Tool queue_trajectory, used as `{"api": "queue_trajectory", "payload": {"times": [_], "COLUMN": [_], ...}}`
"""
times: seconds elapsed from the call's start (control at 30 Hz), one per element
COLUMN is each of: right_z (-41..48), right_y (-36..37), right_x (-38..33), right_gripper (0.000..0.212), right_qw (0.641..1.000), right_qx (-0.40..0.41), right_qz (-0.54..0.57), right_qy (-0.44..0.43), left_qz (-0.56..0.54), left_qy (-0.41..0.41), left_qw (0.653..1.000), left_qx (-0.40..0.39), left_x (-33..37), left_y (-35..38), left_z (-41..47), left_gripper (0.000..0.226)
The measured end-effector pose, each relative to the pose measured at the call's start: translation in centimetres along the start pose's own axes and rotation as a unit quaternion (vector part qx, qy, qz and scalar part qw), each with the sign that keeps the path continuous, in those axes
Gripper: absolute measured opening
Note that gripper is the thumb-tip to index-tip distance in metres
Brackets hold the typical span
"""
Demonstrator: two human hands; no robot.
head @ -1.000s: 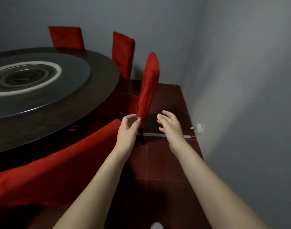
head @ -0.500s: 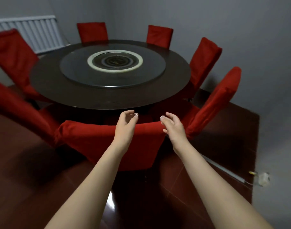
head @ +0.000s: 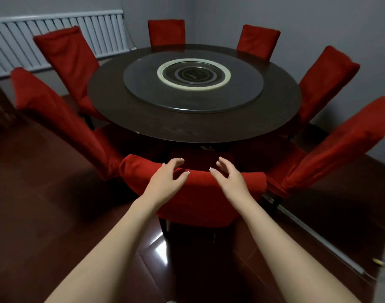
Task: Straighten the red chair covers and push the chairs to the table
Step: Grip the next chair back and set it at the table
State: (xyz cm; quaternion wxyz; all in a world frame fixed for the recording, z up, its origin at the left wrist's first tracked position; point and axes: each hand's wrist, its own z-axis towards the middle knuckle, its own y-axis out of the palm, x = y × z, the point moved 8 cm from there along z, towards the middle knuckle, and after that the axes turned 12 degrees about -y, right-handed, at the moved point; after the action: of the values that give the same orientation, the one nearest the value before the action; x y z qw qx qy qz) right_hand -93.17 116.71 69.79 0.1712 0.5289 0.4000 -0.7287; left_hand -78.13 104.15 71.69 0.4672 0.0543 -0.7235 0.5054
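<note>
1. At the near rim of the round dark worktop (head: 143, 121) stands the near chair (head: 198, 206), its back toward the camera and its seat reaching under the rim.
2. Its red cover (head: 248, 182) is drawn over the back, with the top edge running left to right.
3. The left grip (head: 168, 178) lies over that top edge, left of centre. Its fingers are spread and nearly straight, the thumb tip is on the cloth, and it clasps nothing.
4. The right grip (head: 229, 178) is at the same edge, right of centre. Its fingers are loosely apart and point toward the worktop, holding nothing; I cannot tell whether it touches the cloth.
5. A short strip of cover shows between the two grips.
6. Six other covered chairs ring the worktop: a left pair (head: 62, 62), a far pair (head: 166, 32) and a right pair (head: 327, 77). The nearest on each side stands just beside the near chair.
7. A grey turntable (head: 141, 88) with a pale ring (head: 193, 89) sits mid-worktop.
8. A white radiator (head: 12, 44) lines the left wall above the glossy dark red floor (head: 45, 204).
</note>
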Motion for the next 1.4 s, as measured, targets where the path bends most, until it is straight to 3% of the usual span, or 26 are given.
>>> {"api": "queue_trajectory", "payload": {"times": [0.1,0.2,0.3,0.4,0.87,1.1,1.4], "right_z": [0.7,0.6,0.5,1.2,0.1,-0.3,0.0], "right_y": [1.0,2.0,2.4,2.6,1.0,0.4,1.4], "right_x": [-0.1,-1.0,-0.8,-0.6,-0.9,-0.4,-0.6], "right_gripper": [0.062,0.074,0.089,0.097,0.087,0.085,0.077], "right_qw": [0.982,0.919,0.871,0.859,0.857,0.853,0.844], "right_qx": [-0.037,-0.086,-0.111,-0.117,-0.123,-0.1,-0.084], "right_qz": [-0.183,-0.363,-0.452,-0.465,-0.438,-0.451,-0.481], "right_qy": [-0.039,-0.126,-0.16,-0.178,-0.242,-0.243,-0.22], "left_qz": [0.097,0.21,0.295,0.331,0.365,0.297,0.292], "left_qy": [0.042,0.081,0.082,0.045,0.022,0.082,0.152], "left_qw": [0.994,0.974,0.951,0.942,0.93,0.951,0.944], "left_qx": [-0.012,-0.031,-0.044,-0.036,-0.041,-0.038,0.006], "left_x": [-1.1,-2.2,-3.3,-4.4,-5.3,-4.0,-3.2], "left_y": [-0.7,-1.0,-1.3,-1.8,-0.1,0.1,-1.1], "left_z": [1.3,2.9,4.4,5.4,1.6,-0.9,-0.5], "left_gripper": [0.047,0.053,0.066,0.084,0.071,0.067,0.072]}}
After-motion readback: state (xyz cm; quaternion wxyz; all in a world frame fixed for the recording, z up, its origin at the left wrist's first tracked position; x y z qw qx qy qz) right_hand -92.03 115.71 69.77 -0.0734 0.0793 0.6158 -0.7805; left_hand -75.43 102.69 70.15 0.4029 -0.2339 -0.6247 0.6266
